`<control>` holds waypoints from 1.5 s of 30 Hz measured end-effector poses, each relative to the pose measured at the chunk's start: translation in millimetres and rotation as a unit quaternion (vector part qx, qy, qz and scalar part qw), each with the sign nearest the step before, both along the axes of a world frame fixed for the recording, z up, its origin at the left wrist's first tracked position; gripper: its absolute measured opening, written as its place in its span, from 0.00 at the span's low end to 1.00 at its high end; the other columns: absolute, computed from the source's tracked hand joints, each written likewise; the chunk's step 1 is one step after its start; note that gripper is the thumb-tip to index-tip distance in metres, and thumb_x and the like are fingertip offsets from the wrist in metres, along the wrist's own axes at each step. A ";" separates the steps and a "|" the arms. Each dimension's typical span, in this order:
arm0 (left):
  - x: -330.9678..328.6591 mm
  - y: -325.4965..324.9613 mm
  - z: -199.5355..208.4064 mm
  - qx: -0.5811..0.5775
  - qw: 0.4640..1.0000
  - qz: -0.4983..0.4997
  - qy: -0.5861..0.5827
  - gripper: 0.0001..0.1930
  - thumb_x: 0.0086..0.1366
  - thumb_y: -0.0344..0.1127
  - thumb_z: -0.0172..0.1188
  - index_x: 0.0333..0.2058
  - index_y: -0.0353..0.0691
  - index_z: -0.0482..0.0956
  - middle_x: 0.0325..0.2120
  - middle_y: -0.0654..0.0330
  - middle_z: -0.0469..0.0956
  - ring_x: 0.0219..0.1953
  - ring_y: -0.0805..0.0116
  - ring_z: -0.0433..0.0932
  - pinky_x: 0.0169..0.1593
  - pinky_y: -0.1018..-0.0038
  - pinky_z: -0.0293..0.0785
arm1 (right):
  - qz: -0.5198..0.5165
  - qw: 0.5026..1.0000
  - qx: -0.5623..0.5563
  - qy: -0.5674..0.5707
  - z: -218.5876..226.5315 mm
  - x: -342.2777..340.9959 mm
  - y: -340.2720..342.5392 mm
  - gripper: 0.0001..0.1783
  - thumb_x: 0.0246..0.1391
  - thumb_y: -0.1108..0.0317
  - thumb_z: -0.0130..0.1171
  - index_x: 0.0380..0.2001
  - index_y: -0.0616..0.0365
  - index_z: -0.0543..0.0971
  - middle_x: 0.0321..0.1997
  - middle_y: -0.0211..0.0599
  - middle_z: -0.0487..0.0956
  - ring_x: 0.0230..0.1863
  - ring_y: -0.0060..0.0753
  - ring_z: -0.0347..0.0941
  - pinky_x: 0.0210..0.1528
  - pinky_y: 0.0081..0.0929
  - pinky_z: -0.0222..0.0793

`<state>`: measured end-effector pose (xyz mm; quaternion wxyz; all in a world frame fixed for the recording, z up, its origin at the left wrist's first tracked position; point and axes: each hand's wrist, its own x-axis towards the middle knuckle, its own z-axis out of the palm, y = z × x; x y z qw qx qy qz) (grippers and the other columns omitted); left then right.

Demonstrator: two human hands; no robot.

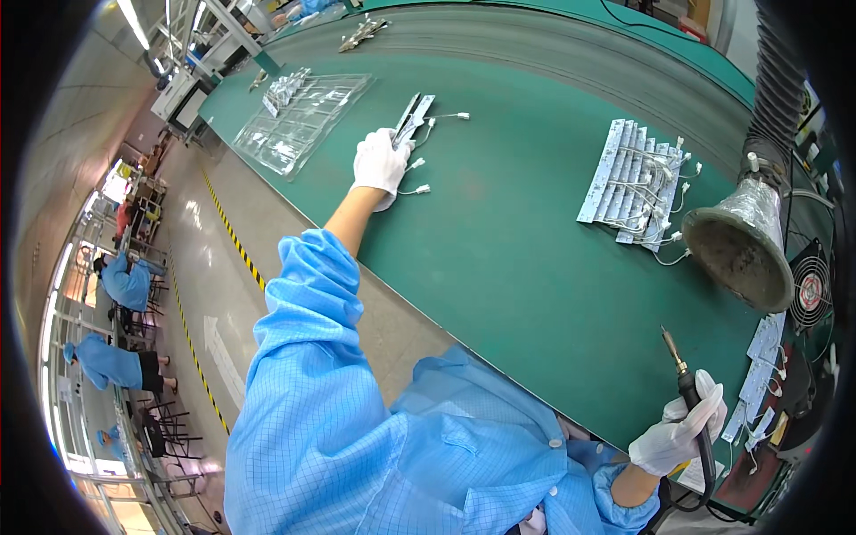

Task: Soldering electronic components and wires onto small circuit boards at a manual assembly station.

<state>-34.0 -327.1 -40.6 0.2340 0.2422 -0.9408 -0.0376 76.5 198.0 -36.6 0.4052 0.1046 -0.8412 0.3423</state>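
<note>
My left hand, in a white glove, is stretched out over the far left part of the green bench. Its fingers are closed round a few narrow LED strip boards with short white wires and plugs. In my gloved right hand, low at the right, I grip a soldering iron. The iron's tip points up and away, touching nothing. To the right on the bench lies a row of similar LED strip boards, side by side, their white wires lying across them.
Clear plastic trays lie beyond my left hand, with more boards on top. A fume extraction funnel and hose hang at the right. Beside it are a small fan and further boards. Other people in blue work at far-left benches.
</note>
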 end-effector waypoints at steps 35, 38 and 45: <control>-65.4 215.0 17.8 0.809 0.398 -0.431 0.025 0.27 0.67 0.33 0.52 0.61 0.34 0.56 0.38 0.66 0.71 0.37 0.81 0.69 0.36 0.84 0.66 | -0.089 0.976 0.168 0.106 7.6 -10.4 13.1 0.31 0.47 0.77 0.61 0.54 0.65 0.61 0.36 0.41 0.75 0.33 0.38 0.74 0.35 0.34 0.75; -67.9 180.2 35.3 0.794 0.338 -0.503 0.054 0.23 0.69 0.28 0.46 0.62 0.36 0.54 0.42 0.63 0.70 0.40 0.76 0.69 0.41 0.81 0.70 | -0.099 0.976 0.155 0.112 15.5 -8.7 14.6 0.30 0.46 0.77 0.60 0.53 0.65 0.61 0.37 0.42 0.75 0.33 0.39 0.75 0.35 0.35 0.75; 46.5 226.1 71.8 0.679 0.541 -0.454 -0.199 0.13 0.61 0.35 0.51 0.42 0.33 0.67 0.22 0.62 0.70 0.19 0.78 0.65 0.20 0.83 0.59 | 0.147 0.918 -0.317 -0.187 36.5 -14.5 18.8 0.13 0.54 0.74 0.52 0.43 0.66 0.74 0.26 0.33 0.75 0.27 0.25 0.70 0.28 0.22 0.67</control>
